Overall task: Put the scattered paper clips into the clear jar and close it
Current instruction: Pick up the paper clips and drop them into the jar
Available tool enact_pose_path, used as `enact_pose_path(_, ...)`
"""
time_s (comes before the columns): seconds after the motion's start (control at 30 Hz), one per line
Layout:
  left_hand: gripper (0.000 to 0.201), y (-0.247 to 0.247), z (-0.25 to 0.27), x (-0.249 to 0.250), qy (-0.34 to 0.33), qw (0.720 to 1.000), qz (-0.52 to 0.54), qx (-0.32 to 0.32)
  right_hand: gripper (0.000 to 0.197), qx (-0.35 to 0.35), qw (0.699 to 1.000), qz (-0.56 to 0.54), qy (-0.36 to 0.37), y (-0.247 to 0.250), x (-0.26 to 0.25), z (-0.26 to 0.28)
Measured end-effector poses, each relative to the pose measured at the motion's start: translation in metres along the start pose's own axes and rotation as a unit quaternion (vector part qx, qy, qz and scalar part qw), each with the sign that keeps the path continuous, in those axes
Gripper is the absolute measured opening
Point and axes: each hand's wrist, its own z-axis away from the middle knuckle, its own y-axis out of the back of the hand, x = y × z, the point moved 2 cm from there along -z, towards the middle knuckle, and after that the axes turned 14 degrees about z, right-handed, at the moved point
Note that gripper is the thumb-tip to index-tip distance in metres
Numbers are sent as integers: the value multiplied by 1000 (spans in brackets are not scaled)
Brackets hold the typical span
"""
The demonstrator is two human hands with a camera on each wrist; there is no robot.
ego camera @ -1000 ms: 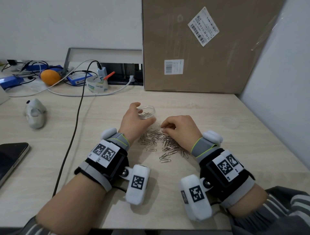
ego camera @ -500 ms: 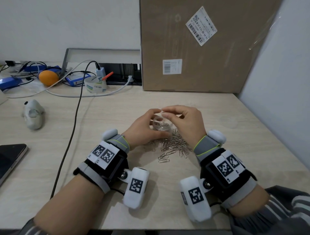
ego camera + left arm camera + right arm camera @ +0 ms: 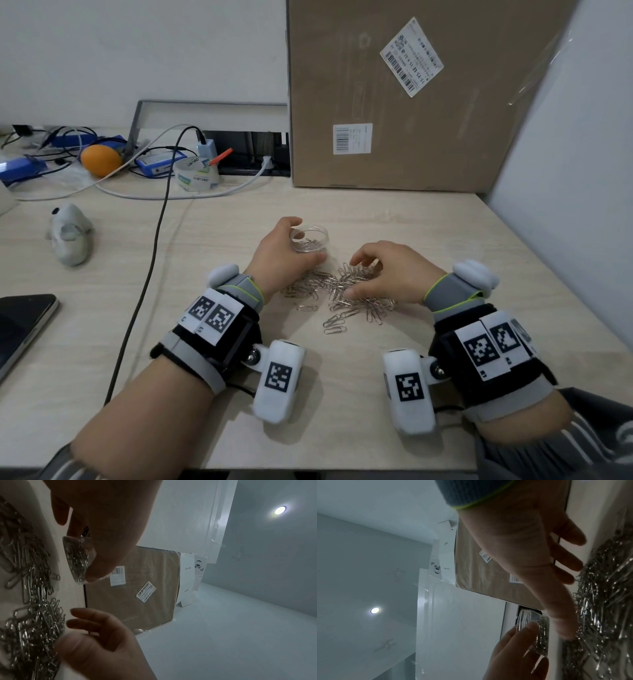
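Observation:
A small clear jar (image 3: 313, 236) with a few paper clips inside stands lidless on the desk, and my left hand (image 3: 303, 241) grips it from the left, thumb behind and fingers in front. The left wrist view shows the jar (image 3: 77, 561) against my thumb. A loose pile of silver paper clips (image 3: 346, 294) lies just near of the jar. My right hand (image 3: 356, 277) hovers palm-down over the pile, fingers spread and lightly bent, thumb tip touching clips. In the right wrist view the fingers (image 3: 565, 563) reach toward the pile (image 3: 604, 601). No lid is in view.
A big cardboard box (image 3: 394, 102) stands at the back, a white wall panel (image 3: 565, 171) on the right. A black cable (image 3: 150, 260) runs down the desk at left, beside a grey plush toy (image 3: 70, 234) and a phone (image 3: 20, 329). Tape roll (image 3: 197, 174) and clutter sit far left.
My right hand carried clips up to the jar, which the left hand held nearer, then came back down to the pile. The jar moved back toward the box.

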Motion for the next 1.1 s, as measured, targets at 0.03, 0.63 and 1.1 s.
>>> enact_pose_path(0.03, 73, -1, 0, 0, -1, 1000, 0, -2, 57, -18, 1000, 20, 9, -1, -1, 1)
enact_pose_path(0.63, 72, -2, 1, 1, -14, 1000, -2, -25, 6, 124, 992, -26, 3, 1, -6, -6)
enact_pose_path(1.1, 78, -15, 12, 9, -31, 987, 1, -157, 8, 340, 885, -319, 15, 19, -9, 1)
